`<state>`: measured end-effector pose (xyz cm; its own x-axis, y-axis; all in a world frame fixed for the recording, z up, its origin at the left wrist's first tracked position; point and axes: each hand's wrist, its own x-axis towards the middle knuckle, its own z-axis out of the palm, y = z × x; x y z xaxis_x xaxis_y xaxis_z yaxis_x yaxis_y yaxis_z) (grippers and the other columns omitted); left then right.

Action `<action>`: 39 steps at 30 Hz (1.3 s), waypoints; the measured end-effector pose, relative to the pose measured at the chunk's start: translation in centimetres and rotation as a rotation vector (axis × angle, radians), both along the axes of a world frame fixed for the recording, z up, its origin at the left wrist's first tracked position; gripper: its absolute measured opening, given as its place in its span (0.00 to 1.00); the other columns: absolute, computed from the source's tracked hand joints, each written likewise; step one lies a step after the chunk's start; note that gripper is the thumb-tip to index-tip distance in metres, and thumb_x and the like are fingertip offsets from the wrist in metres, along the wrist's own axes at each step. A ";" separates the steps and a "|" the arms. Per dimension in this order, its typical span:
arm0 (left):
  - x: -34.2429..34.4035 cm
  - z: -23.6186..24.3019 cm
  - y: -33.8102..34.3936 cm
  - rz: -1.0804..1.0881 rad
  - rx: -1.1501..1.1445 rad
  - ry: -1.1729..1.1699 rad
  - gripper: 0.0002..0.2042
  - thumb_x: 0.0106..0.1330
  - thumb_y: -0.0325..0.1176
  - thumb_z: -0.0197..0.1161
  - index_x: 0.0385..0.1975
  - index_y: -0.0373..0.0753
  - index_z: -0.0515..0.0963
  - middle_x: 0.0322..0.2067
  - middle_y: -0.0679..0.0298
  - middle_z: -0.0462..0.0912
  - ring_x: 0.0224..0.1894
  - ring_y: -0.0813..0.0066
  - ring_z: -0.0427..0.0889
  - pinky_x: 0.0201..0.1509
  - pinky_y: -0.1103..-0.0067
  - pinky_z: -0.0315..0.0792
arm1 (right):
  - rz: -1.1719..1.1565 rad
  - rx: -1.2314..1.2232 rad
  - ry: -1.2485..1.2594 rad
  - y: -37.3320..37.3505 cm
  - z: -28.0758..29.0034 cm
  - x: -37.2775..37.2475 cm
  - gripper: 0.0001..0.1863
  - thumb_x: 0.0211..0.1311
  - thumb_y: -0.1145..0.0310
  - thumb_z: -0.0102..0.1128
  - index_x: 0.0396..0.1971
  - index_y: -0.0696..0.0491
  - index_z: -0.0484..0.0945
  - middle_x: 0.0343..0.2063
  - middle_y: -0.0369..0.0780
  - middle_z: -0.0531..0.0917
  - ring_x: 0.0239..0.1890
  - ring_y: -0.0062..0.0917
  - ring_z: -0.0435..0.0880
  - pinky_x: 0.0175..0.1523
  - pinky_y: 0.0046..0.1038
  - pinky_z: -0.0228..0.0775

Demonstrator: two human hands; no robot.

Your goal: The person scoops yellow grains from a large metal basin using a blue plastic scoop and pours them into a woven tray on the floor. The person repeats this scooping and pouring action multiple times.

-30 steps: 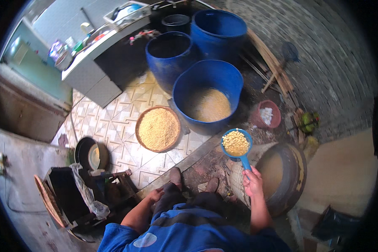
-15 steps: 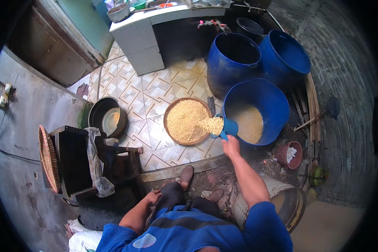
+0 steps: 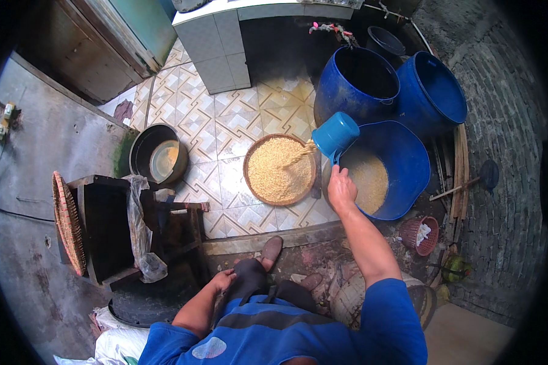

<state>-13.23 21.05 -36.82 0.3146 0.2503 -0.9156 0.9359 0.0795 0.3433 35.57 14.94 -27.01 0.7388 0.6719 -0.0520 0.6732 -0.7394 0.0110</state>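
Note:
My right hand [image 3: 343, 187] grips the handle of a blue plastic dipper [image 3: 335, 135]. The dipper is tipped to the left, and pale yellow beans, like soybeans, stream from its mouth. They fall on a heap of the same beans [image 3: 278, 170] in a round woven tray [image 3: 247, 182] on the tiles. Just right of the dipper stands a wide-mouthed blue tub [image 3: 411, 176] with beans at its bottom. By my left knee rests my left hand [image 3: 224, 280], fingers loosely bent, with nothing seen in it.
Two tall blue drums [image 3: 354, 91] stand behind the tub. A dark basin [image 3: 141, 158] sits to the left on the tiles, near a dark wooden stand [image 3: 106, 228]. Far right of my arm is a small red basket [image 3: 411, 234]. A low step edge [image 3: 243, 244] runs before my feet.
The dipper has tipped further and risen away from the tray's rim. Its load of beans has mostly poured out onto the heap. My left hand stays by the knee.

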 end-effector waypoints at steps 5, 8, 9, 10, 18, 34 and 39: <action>1.3 0.7 0.5 -0.033 -0.003 -0.001 0.27 0.67 0.42 0.53 0.62 0.35 0.62 0.59 0.54 0.70 0.61 0.65 0.70 0.63 0.77 0.61 | -0.032 0.050 -0.029 -0.9 0.7 -0.4 0.15 0.60 0.73 0.48 0.47 0.52 0.66 0.38 0.46 0.71 0.37 0.36 0.82 0.33 0.35 0.80; 1.6 0.3 0.5 -0.075 -0.002 -0.007 0.27 0.67 0.42 0.52 0.62 0.35 0.62 0.60 0.53 0.69 0.62 0.65 0.68 0.64 0.77 0.60 | -0.060 0.124 0.046 -2.9 0.8 -0.6 0.17 0.60 0.74 0.48 0.50 0.53 0.65 0.41 0.47 0.70 0.41 0.39 0.80 0.38 0.39 0.77; 1.6 0.1 0.3 -0.106 0.016 -0.022 0.27 0.67 0.42 0.52 0.62 0.35 0.62 0.60 0.53 0.68 0.62 0.64 0.68 0.64 0.77 0.60 | -0.076 0.183 0.106 -4.0 0.8 -0.8 0.19 0.59 0.75 0.49 0.51 0.54 0.64 0.42 0.48 0.70 0.42 0.40 0.79 0.41 0.39 0.76; 1.6 -0.1 0.2 -0.083 -0.018 0.001 0.26 0.67 0.42 0.52 0.62 0.35 0.62 0.60 0.54 0.67 0.63 0.64 0.67 0.65 0.76 0.59 | -0.093 0.243 0.165 -5.4 0.8 -1.2 0.20 0.58 0.76 0.49 0.52 0.54 0.63 0.43 0.48 0.70 0.44 0.41 0.78 0.43 0.40 0.74; 2.9 -0.8 -1.5 -0.255 0.025 -0.016 0.27 0.67 0.44 0.51 0.61 0.33 0.63 0.61 0.52 0.66 0.63 0.61 0.66 0.65 0.75 0.59 | -0.565 1.311 0.864 -21.6 1.7 -6.8 0.28 0.55 0.79 0.54 0.57 0.52 0.61 0.43 0.37 0.71 0.44 0.20 0.71 0.50 0.22 0.64; 11.6 -2.0 -9.9 -0.859 -0.017 -0.260 0.23 0.63 0.35 0.52 0.58 0.33 0.66 0.57 0.47 0.69 0.59 0.59 0.68 0.63 0.72 0.61 | -1.805 1.217 0.124 -65.6 -11.2 -23.0 0.25 0.49 0.75 0.55 0.51 0.51 0.68 0.40 0.35 0.74 0.40 0.24 0.73 0.41 0.26 0.66; 13.0 -4.9 -11.8 -1.439 0.105 -0.581 0.17 0.57 0.23 0.51 0.48 0.35 0.72 0.56 0.44 0.69 0.59 0.51 0.68 0.64 0.70 0.63 | -1.969 1.035 0.554 -68.6 -24.3 -28.4 0.26 0.54 0.73 0.56 0.55 0.55 0.66 0.47 0.41 0.75 0.47 0.29 0.74 0.51 0.32 0.65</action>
<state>-0.19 9.28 -41.73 0.6296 -0.5105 -0.5856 -0.0591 -0.7831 0.6191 7.18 -53.69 -51.33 0.3408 -0.6861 -0.6428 -0.8328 0.0971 -0.5450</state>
